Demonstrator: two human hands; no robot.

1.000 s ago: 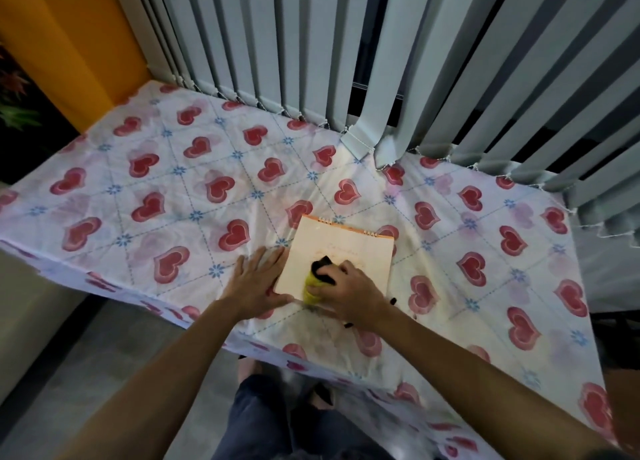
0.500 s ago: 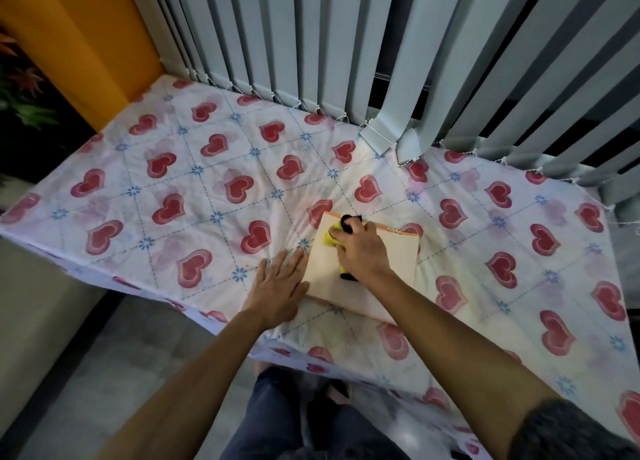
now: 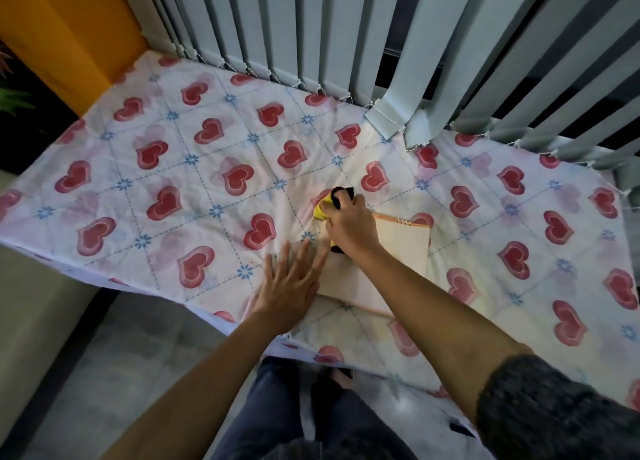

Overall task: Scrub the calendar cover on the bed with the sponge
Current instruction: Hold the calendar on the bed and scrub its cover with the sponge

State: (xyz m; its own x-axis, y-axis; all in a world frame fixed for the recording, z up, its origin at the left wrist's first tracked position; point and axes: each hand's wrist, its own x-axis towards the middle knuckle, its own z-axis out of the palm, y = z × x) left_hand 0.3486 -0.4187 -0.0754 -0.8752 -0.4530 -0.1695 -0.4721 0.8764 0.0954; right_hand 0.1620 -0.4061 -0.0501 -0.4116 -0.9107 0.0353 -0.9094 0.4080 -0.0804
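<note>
A cream calendar cover [image 3: 401, 251] with a coil binding along its far edge lies flat on the bed [image 3: 173, 189] near the front edge. My right hand [image 3: 351, 225] is closed around a yellow and black sponge [image 3: 330, 203] at the cover's far left corner, where the sponge pokes out past my fingers. My left hand [image 3: 291, 286] lies flat with fingers spread on the sheet, and its fingertips touch the cover's left edge. My right forearm hides the middle of the cover.
The bed wears a white sheet with red hearts. Grey vertical blinds [image 3: 311, 33] hang along the far side, with two slats resting on the bed. An orange wall [image 3: 69, 26] stands at far left. My legs [image 3: 277, 407] and grey floor are below the front edge.
My right hand has carried the sponge from the cover's near left part up to its far left corner. My left hand has stayed flat at the left edge. The camera has shifted.
</note>
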